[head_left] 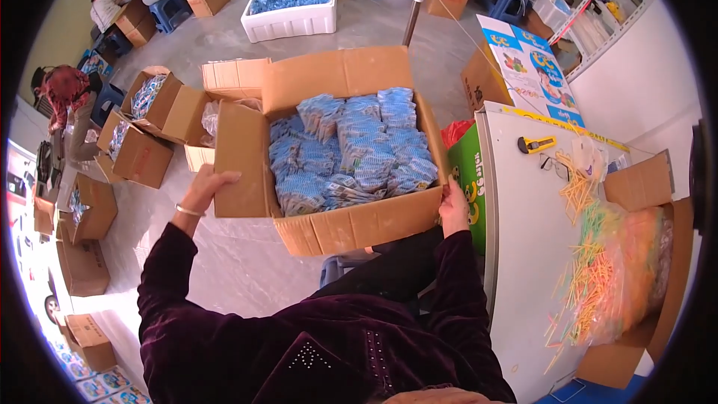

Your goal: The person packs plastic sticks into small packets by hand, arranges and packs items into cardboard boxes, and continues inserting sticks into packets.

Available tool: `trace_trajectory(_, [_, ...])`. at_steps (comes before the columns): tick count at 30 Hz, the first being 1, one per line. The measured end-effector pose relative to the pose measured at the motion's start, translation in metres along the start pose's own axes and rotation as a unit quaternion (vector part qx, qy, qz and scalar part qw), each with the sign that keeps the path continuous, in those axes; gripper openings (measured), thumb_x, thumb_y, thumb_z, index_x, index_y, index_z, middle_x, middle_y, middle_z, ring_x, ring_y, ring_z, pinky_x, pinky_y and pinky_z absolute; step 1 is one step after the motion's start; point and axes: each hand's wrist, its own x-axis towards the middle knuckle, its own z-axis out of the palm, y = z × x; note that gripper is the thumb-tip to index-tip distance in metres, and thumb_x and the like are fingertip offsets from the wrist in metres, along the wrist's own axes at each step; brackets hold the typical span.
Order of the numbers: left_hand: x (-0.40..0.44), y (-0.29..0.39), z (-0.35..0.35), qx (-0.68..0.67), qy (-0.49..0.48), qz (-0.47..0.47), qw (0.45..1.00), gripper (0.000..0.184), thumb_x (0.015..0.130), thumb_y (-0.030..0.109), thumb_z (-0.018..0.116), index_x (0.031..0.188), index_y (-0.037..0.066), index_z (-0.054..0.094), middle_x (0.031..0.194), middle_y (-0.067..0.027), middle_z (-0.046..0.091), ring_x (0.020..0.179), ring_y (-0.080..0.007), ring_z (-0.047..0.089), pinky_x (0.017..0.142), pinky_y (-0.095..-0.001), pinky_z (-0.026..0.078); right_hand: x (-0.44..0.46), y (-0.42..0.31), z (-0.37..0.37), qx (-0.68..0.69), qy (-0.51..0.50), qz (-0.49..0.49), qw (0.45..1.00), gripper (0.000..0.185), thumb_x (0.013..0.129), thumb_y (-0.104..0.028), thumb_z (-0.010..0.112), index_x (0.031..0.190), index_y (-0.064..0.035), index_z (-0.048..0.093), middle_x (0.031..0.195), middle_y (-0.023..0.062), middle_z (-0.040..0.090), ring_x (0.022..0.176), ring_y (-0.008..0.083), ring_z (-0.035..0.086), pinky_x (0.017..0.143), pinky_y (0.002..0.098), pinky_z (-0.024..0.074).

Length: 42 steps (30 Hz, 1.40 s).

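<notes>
An open cardboard box [363, 226] is in front of my body, its flaps folded outward. Inside lie several stacks of small blue-and-white printed packets [359, 150], filling much of it. My left hand [202, 193] grips the outer edge of the box's left flap, thumb on top and fingers underneath. At the right front corner, my right hand [454, 209] is closed on the box's edge, with some of its fingers hidden. The box looks slightly tilted.
To the right, a white table [523, 217] holds a yellow cutter [537, 144], glasses [555, 167] and many coloured straws [587, 277]. Cardboard boxes [142, 153] stand at left, near a person [67, 97]. A white foam crate [292, 26] and a fan stand [413, 19] are ahead.
</notes>
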Motion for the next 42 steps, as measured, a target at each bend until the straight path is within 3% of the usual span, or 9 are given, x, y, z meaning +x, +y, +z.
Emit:
trace_trajectory(3, [-0.002, -0.021, -0.002, -0.079, 0.023, -0.066, 0.994, 0.034, 0.075, 0.015, 0.065, 0.1, -0.007, 0.059, 0.093, -0.0092, 0.063, 0.081, -0.0145, 0.061, 0.072, -0.0256, 0.049, 0.008, -0.008, 0.018, -0.032, -0.019, -0.032, 0.999, 0.02, 0.082, -0.027, 0.066, 0.081, -0.0096, 0.056, 0.071, 0.0021, 0.053, 0.066, 0.0166, 0.052, 0.061, 0.0287, 0.0445])
trace_trajectory(11, [-0.001, -0.024, -0.005, -0.099, 0.039, -0.098, 0.989, 0.032, 0.076, 0.014, 0.065, 0.098, -0.008, 0.06, 0.09, -0.0103, 0.064, 0.077, -0.0158, 0.063, 0.07, -0.0252, 0.05, 0.032, -0.015, 0.025, 0.132, -0.12, 0.019, 0.984, 0.023, 0.083, -0.018, 0.064, 0.103, -0.0075, 0.057, 0.097, 0.0064, 0.061, 0.086, 0.0198, 0.059, 0.071, 0.031, 0.0476])
trace_trajectory(16, [-0.015, -0.015, 0.007, -0.035, 0.055, -0.098, 0.993, 0.029, 0.076, 0.018, 0.065, 0.091, -0.008, 0.063, 0.082, -0.0078, 0.064, 0.074, -0.0127, 0.061, 0.065, -0.0231, 0.048, 0.054, 0.002, 0.016, 0.077, -0.062, -0.029, 0.995, 0.022, 0.085, -0.016, 0.061, 0.105, -0.0074, 0.056, 0.101, 0.0077, 0.06, 0.088, 0.0198, 0.06, 0.072, 0.0321, 0.0489])
trace_trajectory(18, [-0.034, 0.004, 0.026, 0.1, 0.072, -0.112, 0.986, 0.03, 0.076, 0.019, 0.065, 0.09, -0.007, 0.064, 0.08, -0.0071, 0.064, 0.074, -0.0114, 0.06, 0.064, -0.0227, 0.047, 0.053, 0.004, 0.012, 0.08, -0.043, -0.057, 0.994, 0.022, 0.086, -0.015, 0.059, 0.106, -0.0075, 0.055, 0.102, 0.0077, 0.06, 0.089, 0.0196, 0.06, 0.073, 0.0324, 0.0492])
trace_trajectory(24, [-0.073, -0.014, 0.055, 0.009, 0.105, -0.118, 0.987, 0.03, 0.076, 0.018, 0.064, 0.093, -0.008, 0.063, 0.083, -0.0075, 0.065, 0.075, -0.0125, 0.06, 0.066, -0.0237, 0.047, 0.036, -0.019, 0.046, 0.055, -0.064, -0.038, 0.996, 0.032, 0.084, -0.011, 0.06, 0.115, -0.0055, 0.051, 0.106, 0.0071, 0.059, 0.096, 0.0189, 0.057, 0.082, 0.0338, 0.047])
trace_trajectory(30, [-0.08, -0.015, 0.055, 0.003, 0.109, -0.134, 0.985, 0.033, 0.077, 0.02, 0.062, 0.094, -0.008, 0.062, 0.085, -0.0083, 0.064, 0.076, -0.013, 0.059, 0.067, -0.0247, 0.046, 0.006, -0.059, 0.084, -0.088, -0.185, -0.205, 0.957, 0.038, 0.08, -0.012, 0.063, 0.115, -0.0012, 0.053, 0.109, 0.0079, 0.059, 0.094, 0.0186, 0.059, 0.079, 0.0346, 0.049])
trace_trajectory(34, [-0.073, -0.017, 0.049, 0.007, 0.082, -0.094, 0.992, 0.036, 0.079, 0.023, 0.062, 0.099, -0.007, 0.061, 0.09, -0.0074, 0.064, 0.081, -0.0126, 0.06, 0.068, -0.0243, 0.047, -0.004, -0.097, 0.107, -0.447, -0.151, -0.258, 0.843, 0.031, 0.077, -0.017, 0.067, 0.102, 0.0023, 0.062, 0.093, 0.0085, 0.064, 0.082, 0.0157, 0.06, 0.071, 0.0281, 0.0467])
trace_trajectory(39, [-0.054, -0.022, 0.03, -0.153, -0.047, -0.186, 0.97, 0.05, 0.083, 0.032, 0.061, 0.119, 0.0, 0.049, 0.095, -0.0058, 0.063, 0.082, -0.0126, 0.061, 0.067, -0.0262, 0.049, -0.01, -0.133, 0.144, -0.562, -0.235, -0.128, 0.782, 0.039, 0.074, -0.023, 0.07, 0.1, 0.0036, 0.062, 0.087, 0.0055, 0.065, 0.072, 0.0137, 0.061, 0.064, 0.0264, 0.0466])
trace_trajectory(42, [-0.026, -0.026, 0.015, -0.074, -0.07, -0.207, 0.973, 0.047, 0.082, 0.033, 0.062, 0.117, 0.004, 0.05, 0.09, -0.0027, 0.061, 0.071, -0.0098, 0.059, 0.054, -0.0239, 0.047, 0.023, -0.132, 0.164, -0.678, -0.296, -0.116, 0.662, 0.041, 0.072, -0.028, 0.071, 0.1, 0.0014, 0.062, 0.085, 0.0043, 0.063, 0.074, 0.0141, 0.062, 0.064, 0.028, 0.0473])
